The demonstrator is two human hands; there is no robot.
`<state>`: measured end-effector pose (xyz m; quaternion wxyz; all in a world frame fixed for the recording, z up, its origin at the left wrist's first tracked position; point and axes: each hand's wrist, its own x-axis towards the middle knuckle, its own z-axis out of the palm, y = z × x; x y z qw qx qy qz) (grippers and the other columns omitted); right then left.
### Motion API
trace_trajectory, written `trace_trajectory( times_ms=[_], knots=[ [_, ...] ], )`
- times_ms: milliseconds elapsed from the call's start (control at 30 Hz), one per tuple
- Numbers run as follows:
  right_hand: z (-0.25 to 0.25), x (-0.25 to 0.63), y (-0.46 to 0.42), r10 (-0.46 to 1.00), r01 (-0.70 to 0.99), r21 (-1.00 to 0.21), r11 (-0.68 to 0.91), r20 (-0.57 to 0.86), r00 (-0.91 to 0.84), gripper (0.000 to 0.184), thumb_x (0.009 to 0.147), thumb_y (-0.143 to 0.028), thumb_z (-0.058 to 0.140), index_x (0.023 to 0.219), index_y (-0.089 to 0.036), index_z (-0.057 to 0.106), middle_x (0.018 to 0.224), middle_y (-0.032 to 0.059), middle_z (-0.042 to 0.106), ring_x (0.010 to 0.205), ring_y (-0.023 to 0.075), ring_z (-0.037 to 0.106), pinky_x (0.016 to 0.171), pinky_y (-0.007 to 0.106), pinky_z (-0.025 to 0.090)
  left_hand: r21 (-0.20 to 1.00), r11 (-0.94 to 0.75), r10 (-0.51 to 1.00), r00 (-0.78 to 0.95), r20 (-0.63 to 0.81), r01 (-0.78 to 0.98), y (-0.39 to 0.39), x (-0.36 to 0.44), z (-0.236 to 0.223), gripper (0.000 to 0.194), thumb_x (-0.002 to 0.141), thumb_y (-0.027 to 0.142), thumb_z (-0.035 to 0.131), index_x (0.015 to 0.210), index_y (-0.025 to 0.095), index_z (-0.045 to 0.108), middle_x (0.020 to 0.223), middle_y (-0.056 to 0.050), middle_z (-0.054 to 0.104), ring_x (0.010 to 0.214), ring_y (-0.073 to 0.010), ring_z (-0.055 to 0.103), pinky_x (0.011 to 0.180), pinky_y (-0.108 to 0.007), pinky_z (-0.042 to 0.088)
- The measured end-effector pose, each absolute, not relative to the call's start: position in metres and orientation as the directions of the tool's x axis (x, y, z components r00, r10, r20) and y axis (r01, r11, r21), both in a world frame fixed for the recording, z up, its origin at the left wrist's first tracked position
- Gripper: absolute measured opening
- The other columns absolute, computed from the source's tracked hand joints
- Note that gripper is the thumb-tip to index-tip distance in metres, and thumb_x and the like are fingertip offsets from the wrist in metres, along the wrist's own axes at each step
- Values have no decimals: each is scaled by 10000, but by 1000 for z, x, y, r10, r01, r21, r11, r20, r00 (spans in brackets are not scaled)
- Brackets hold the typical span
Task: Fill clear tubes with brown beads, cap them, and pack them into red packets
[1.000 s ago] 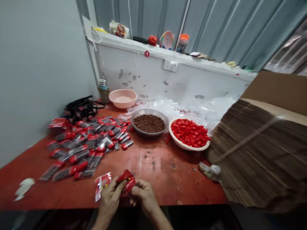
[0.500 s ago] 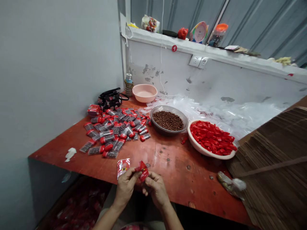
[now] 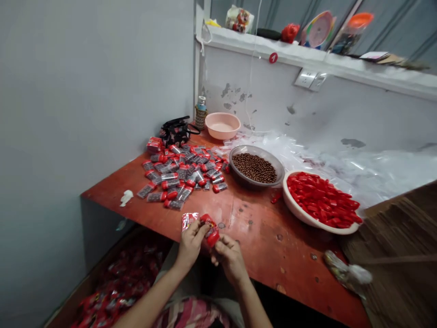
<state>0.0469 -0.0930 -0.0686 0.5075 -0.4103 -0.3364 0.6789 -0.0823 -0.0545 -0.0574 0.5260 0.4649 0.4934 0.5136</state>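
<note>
Left fingers: thumb and fingertips of the left hand (image 3: 189, 242) are pinched together on the left side of a red packet (image 3: 211, 231).
Right fingers: the right hand (image 3: 232, 258) has thumb and forefinger clamped on the packet's near right end, the others curled below (partly hidden).
Red packet: held up between both hands at the near edge of the table (image 3: 262, 241) — gripped from two sides, probably to keep it steady.
Flat packet: another packet (image 3: 190, 219), red and white, lies just beyond the left hand, within easy reach.
Heap: clear packs with red ends (image 3: 174, 180) lie on the left, seemingly kept apart from the loose pieces.
Bowls: a grey bowl (image 3: 244, 180) holds brown balls (image 3: 254, 167); right of it, a white bowl (image 3: 293, 210) holds red plastic pieces (image 3: 317, 198) — the rims presumably stop both from scattering.
Far side: a pink basin (image 3: 222, 133) stands near the wall, left of loose clear plastic (image 3: 392, 169).
Near left, below: more red packets (image 3: 112, 291) lie under table height.
</note>
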Motion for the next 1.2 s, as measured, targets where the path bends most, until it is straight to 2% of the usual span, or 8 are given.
trace_trajectory(
  times_ms=[267,367,467,600,767,867,1033,1200],
  knots=[
    [-64,95,-61,985,136,-977,-166,-172,-29,276,736,-427,572,677,-158,589,550,-26,531,505,108,447,502,225,319,832,271,962,137,-234,-485,-43,-83,-59,296,687,360,638,846,122,562,740,-36,585,614,-121,556,551,-236,461],
    [-69,111,-47,998,540,-840,-54,-53,17,319,747,-474,526,669,-177,615,614,12,583,600,166,514,562,271,364,850,288,957,170,-236,-442,-42,-85,-56,248,681,317,632,831,127,579,727,-26,592,600,-112,555,554,-226,447],
    [-68,122,-36,994,729,-683,35,99,44,346,688,-509,568,775,-187,661,797,78,644,774,238,559,673,352,412,916,236,964,194,-180,-325,-40,-85,-53,167,683,265,609,776,126,612,707,-12,597,620,-106,545,600,-215,422],
    [-47,120,-34,990,565,-818,107,141,18,436,706,-463,588,1024,-167,618,1021,129,625,904,248,565,736,381,446,980,166,946,298,-128,-106,-39,-79,-50,157,688,266,595,708,116,640,618,4,576,575,-100,502,565,-204,374],
    [-20,97,-40,959,203,-978,-51,-104,-262,267,711,-364,626,878,-157,651,713,38,641,613,147,578,545,266,457,994,105,878,473,-77,-33,-40,-75,-43,174,694,269,587,699,116,671,617,-4,605,574,-109,515,562,-206,377],
    [-21,96,-42,983,113,-987,-114,-129,-132,206,670,-350,660,694,-147,634,585,-1,583,493,100,500,448,212,402,992,126,893,434,-117,8,-38,-86,-47,190,692,276,588,722,116,687,625,-25,630,568,-122,541,550,-211,405],
    [-46,96,-49,945,-85,-989,-125,-144,292,246,662,-361,667,764,-152,588,663,-8,580,493,81,487,434,189,396,979,182,980,100,-173,-92,-44,-96,-62,222,689,317,612,780,123,672,622,-23,620,552,-123,560,553,-221,446],
    [-61,58,-61,918,-379,-922,-80,-216,332,236,645,-315,684,770,-174,541,681,-36,557,552,83,519,548,218,446,914,275,939,288,-188,-300,-73,-64,-72,315,692,363,644,893,120,650,798,-62,650,778,-168,593,704,-256,462]
  ],
)
